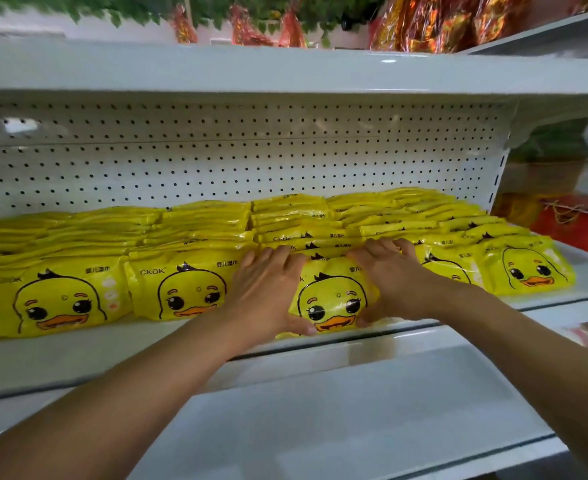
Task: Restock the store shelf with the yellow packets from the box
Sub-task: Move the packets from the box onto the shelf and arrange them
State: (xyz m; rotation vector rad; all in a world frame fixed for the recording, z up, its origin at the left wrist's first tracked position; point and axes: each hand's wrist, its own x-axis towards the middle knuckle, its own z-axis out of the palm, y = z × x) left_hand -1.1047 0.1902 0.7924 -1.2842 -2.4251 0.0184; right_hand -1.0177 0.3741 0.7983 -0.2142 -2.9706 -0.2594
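Yellow packets (188, 292) are glossy, crinkled plastic film; the shelf (78, 355) looks smooth white-painted metal, its back panel (216, 161) perforated

1. Both forearms are showing bare, with no sleeve reaching into view.
2. The left hand (268, 289) and right hand (394, 282) are wearing no gloves, and seemingly no rings.

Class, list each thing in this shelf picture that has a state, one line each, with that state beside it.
Front packet: leaning back on its row, gripped at both sides.
Left hand: closed on the packet's left edge.
Right hand: closed on its right edge.
Packet rows: stocked in rows to the pegboard back.
Shelf: front strip bare.
Lower shelf: nothing on the part that shows.
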